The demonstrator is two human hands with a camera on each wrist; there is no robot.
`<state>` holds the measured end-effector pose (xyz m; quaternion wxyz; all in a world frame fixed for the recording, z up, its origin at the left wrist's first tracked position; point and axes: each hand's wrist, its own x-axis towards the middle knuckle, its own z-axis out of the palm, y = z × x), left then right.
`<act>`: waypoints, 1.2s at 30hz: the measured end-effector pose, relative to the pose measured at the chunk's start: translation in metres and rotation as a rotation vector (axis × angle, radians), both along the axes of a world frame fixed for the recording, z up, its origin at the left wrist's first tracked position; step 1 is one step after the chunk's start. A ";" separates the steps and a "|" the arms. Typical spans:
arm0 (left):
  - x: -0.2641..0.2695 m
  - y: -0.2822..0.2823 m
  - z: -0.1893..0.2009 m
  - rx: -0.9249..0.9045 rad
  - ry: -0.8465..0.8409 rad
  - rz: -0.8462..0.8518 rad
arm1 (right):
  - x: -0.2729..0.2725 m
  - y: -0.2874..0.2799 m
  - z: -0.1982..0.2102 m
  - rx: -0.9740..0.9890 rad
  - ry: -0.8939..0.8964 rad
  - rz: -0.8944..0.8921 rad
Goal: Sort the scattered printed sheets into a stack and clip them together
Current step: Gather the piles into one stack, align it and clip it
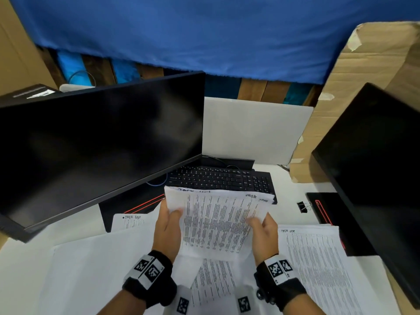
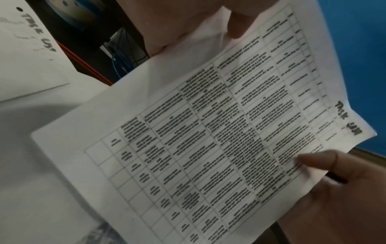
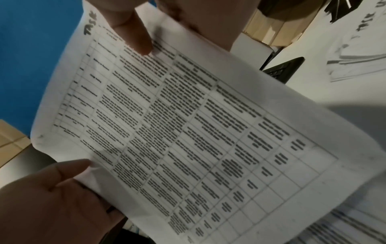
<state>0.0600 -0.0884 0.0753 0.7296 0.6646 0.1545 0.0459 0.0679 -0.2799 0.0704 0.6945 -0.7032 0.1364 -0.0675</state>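
Both hands are up off the desk (image 1: 20, 258) holding a small bundle of printed sheets (image 1: 216, 226) between them, lifted above the near middle of the desk, just in front of the keyboard (image 1: 220, 178). My left hand (image 1: 167, 230) pinches the bundle's left edge, thumb on the printed face, and my right hand (image 1: 264, 235) does the same on the right edge, thumb on top and fingers curled behind. Top sheet is a table of text with "TASK LIST" handwritten at the far corner, and I can see at least one more sheet behind it. More printed pages lie flat on the desk: a stack toward the right edge (image 1: 318, 258), one under my wrists (image 1: 211, 283), and one near the left monitor (image 1: 131, 221). The black binder clip (image 1: 303, 206) sits by itself toward the right side, next to the right monitor's base (image 1: 327, 208).
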 end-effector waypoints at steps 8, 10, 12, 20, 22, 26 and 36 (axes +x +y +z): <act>0.022 -0.020 0.000 0.022 -0.034 -0.107 | -0.007 -0.056 -0.009 -0.241 0.055 -0.005; 0.025 -0.021 -0.016 0.158 0.020 -0.228 | -0.010 -0.091 -0.010 -0.281 0.142 -0.086; 0.023 -0.014 -0.037 0.366 0.091 -0.352 | -0.017 -0.133 -0.017 -0.326 0.270 -0.175; -0.012 0.038 -0.098 1.026 0.411 -0.565 | -0.051 -0.253 -0.066 -0.595 0.756 -0.211; -0.018 0.046 -0.103 1.139 0.466 -0.654 | -0.053 -0.261 -0.076 -0.650 0.794 -0.206; -0.026 0.052 -0.110 1.245 0.484 -0.770 | -0.047 -0.264 -0.088 -0.747 0.857 -0.228; -0.024 0.042 -0.122 1.300 0.473 -0.770 | -0.039 -0.212 -0.103 -1.222 0.761 -0.146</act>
